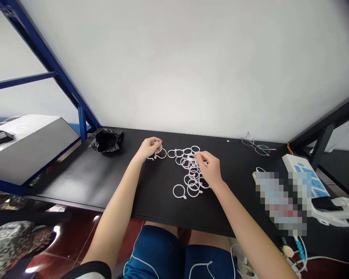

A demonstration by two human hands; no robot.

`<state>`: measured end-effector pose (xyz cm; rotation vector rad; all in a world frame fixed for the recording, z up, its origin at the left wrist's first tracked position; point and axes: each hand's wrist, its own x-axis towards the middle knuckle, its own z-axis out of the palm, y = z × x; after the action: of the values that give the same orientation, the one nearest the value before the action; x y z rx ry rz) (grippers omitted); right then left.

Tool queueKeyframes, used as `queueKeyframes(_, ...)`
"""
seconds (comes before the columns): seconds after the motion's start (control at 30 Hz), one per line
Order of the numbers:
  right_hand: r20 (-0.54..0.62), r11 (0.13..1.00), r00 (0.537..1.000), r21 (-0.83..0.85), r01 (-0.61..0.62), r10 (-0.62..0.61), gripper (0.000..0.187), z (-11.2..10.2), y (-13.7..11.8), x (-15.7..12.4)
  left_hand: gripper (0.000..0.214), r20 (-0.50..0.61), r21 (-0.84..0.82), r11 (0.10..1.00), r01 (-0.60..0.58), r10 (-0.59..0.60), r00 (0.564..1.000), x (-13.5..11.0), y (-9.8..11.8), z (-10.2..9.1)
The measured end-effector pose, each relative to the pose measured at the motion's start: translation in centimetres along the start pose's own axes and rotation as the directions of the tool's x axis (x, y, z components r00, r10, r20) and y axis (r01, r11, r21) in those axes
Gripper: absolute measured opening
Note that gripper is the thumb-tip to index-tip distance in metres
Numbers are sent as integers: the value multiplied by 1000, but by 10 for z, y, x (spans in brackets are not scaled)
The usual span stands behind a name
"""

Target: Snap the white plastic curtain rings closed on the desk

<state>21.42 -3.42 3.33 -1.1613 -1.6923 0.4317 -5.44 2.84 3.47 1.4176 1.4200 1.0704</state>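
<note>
Left hand [149,148] seemingly pinches ring [161,153]; right hand [211,169] on rings [192,170].

Before you: white rings [190,170] on a black table [110,182], a glossy black bag [106,140], a white power strip [306,174] with blue markings, blue frame bars [58,77], your blue shorts [163,252] with white piping.
</note>
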Motion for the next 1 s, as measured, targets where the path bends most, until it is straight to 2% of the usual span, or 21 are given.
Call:
queueKeyframes(0.13,9,1000,1000,13,3,-3,27,0,0,0,28,36,139,990,-1,-4,999,4,-11,0)
queueKeyframes(0.27,16,1000,1000,15,-7,7,28,0,-1,-1,32,79,131,991,-32,22,997,4,-14,3)
queueKeyframes(0.4,19,1000,1000,11,-4,3,30,0,-1,-1,33,97,28,999,-42,40,995,1,-8,6)
queueKeyframes(0.57,17,1000,1000,18,-8,7,30,0,0,-1,33,51,-158,987,25,-17,999,-2,4,4)
queueKeyframes(0.77,12,1000,1000,27,0,0,30,0,-2,-1,29,42,-538,833,130,-128,991,-6,15,-4)
queueKeyframes(0.87,16,1000,1000,26,1,-2,30,0,-1,-1,26,10,-575,809,124,-145,989,-6,17,-5)
queueKeyframes(1.0,18,1000,1000,27,3,-3,29,1,0,-2,28,-9,-545,833,94,-119,993,-5,17,-4)
